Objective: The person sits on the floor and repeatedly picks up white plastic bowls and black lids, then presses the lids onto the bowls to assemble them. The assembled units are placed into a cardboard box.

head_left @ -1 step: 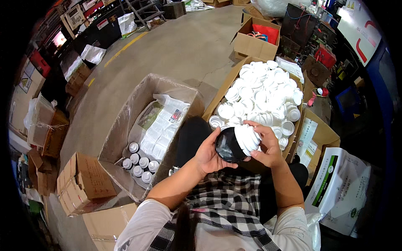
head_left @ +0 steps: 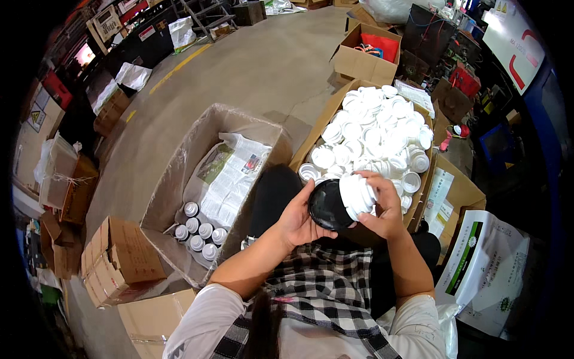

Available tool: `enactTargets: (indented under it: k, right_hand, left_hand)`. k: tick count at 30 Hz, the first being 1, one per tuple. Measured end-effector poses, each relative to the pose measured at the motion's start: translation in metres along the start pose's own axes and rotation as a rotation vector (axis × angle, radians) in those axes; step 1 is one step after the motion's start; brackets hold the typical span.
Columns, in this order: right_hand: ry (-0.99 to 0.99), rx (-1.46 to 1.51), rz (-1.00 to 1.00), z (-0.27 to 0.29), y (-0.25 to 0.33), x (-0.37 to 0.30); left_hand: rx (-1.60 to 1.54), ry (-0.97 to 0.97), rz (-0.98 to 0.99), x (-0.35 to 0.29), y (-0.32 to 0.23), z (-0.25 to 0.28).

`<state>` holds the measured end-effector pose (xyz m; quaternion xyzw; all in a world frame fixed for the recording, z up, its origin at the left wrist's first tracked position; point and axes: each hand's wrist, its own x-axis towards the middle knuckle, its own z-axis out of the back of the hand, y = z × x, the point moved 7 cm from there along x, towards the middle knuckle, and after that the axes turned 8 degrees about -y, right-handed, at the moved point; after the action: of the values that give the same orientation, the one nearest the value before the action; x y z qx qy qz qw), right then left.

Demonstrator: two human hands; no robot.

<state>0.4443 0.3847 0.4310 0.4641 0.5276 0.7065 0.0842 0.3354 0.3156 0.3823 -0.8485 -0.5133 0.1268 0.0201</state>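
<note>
Person seated, both hands occupied above the lap, in front of the near end of a cardboard box [head_left: 326, 117]. The left hand [head_left: 297, 222] grasps a black round piece [head_left: 326, 206], thumb along its upper rim and fingers beneath. The right hand [head_left: 385, 206] grips a white ridged piece [head_left: 357, 196], its fingers curled over the top and the thumb below. The white piece sits against the right side of the black one; from where I stand I cannot tell whether the two are joined.

The cardboard box carries a heap of white caps [head_left: 371, 128], lying at mixed angles and reaching its side edges. To the person's left stands a plastic-lined box [head_left: 179, 164]. I count seven white-topped pieces [head_left: 205, 230] grouped at its near end, close to the near left corner. A printed paper sheet [head_left: 230, 176] lies beyond them, toward the far edge.

Past the far edge of the cardboard box stands an open carton [head_left: 363, 64] with a red item [head_left: 380, 48] inside. A brown carton [head_left: 122, 263] rests on the floor [head_left: 257, 66] outside the lined box's near left corner.
</note>
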Motion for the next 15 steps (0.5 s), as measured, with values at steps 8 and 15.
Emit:
enactTargets:
  k: [8, 15]
  right_hand:
    - [-0.055, -0.484, 0.27, -0.008, 0.037, 0.001]
    - [0.04, -0.55, 0.211, -0.023, 0.031, 0.002]
  left_hand:
    - [0.188, -0.081, -0.041, -0.009, -0.007, 0.013]
    - [0.35, -0.066, 0.033, -0.009, -0.001, 0.016]
